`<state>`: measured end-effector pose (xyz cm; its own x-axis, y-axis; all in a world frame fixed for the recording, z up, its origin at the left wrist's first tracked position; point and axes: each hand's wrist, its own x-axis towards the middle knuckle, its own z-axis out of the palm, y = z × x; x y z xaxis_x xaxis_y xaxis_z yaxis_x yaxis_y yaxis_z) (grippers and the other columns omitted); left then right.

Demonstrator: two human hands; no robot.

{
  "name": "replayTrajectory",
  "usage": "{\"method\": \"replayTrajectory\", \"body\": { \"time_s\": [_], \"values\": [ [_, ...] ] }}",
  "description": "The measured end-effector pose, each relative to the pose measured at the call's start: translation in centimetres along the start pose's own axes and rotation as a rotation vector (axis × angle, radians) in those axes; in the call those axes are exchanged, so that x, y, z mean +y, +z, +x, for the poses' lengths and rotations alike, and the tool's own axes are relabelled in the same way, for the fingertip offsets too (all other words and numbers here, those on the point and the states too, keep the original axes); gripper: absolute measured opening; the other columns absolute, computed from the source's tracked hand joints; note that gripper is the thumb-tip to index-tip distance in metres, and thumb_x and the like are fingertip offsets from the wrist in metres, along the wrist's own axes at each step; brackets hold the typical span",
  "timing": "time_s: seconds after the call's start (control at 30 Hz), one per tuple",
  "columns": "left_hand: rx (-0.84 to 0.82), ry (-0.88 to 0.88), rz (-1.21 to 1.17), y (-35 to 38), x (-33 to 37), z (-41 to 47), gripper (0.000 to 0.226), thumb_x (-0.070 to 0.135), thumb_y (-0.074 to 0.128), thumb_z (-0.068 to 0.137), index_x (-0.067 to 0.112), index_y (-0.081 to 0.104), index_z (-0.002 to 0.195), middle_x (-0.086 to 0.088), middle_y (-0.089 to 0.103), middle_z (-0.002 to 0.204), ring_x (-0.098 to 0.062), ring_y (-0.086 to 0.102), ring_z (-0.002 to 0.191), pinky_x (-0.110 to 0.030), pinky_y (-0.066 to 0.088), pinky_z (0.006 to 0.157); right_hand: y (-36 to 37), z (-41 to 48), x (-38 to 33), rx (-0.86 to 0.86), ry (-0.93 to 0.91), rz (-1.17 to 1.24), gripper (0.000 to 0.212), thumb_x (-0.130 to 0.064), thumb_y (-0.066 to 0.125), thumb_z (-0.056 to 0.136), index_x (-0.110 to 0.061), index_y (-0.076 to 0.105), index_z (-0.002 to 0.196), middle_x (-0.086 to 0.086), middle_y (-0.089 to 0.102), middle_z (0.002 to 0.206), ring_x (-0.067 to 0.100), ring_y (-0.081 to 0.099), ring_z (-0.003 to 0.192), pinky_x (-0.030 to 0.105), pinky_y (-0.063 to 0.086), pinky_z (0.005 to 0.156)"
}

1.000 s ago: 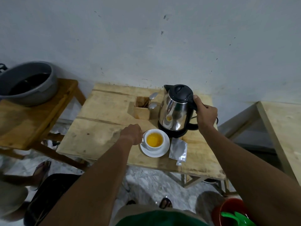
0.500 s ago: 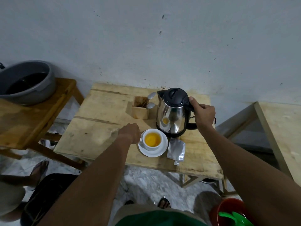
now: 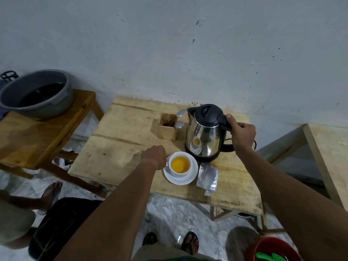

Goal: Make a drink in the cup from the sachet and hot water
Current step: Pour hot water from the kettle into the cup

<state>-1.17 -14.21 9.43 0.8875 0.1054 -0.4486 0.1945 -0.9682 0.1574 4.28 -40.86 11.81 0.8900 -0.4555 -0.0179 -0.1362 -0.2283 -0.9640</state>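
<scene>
A white cup (image 3: 179, 164) holding yellow-orange liquid stands on a white saucer (image 3: 190, 178) near the front of the small wooden table (image 3: 120, 147). My left hand (image 3: 154, 156) holds the cup's left side at its handle. A steel kettle (image 3: 204, 136) with a black lid stands upright on its black base behind the cup. My right hand (image 3: 242, 134) grips the kettle's black handle. A silver sachet (image 3: 207, 178), torn open, lies flat just right of the saucer.
A wooden box (image 3: 167, 129) with two spoon ends (image 3: 179, 119) sticks up left of the kettle. A grey basin (image 3: 35, 94) sits on a bench at left. Another table (image 3: 331, 153) stands at right, a red bucket (image 3: 271, 249) below. Someone's foot (image 3: 50, 191) is at left.
The kettle has come down from a forward tilt above the cup to standing upright on its base. My left hand has stayed at the cup.
</scene>
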Motion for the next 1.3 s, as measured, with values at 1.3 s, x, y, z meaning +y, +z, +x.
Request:
{"method": "replayTrajectory", "body": {
  "time_s": [1.3],
  "values": [
    [0.010,-0.014,-0.046,0.3,-0.1,-0.1,0.029,0.021,0.067,0.089,0.014,0.067,0.117,-0.010,0.068,0.119,-0.031,0.065,0.107,-0.039,0.054,0.088,-0.7,0.6,0.3,-0.078,0.036,-0.003,0.083,-0.063,0.069,0.070,0.018,0.054,0.066,0.015,0.043,0.059,0.024,0.038,0.056,0.034,0.033,0.060]
  ]
}}
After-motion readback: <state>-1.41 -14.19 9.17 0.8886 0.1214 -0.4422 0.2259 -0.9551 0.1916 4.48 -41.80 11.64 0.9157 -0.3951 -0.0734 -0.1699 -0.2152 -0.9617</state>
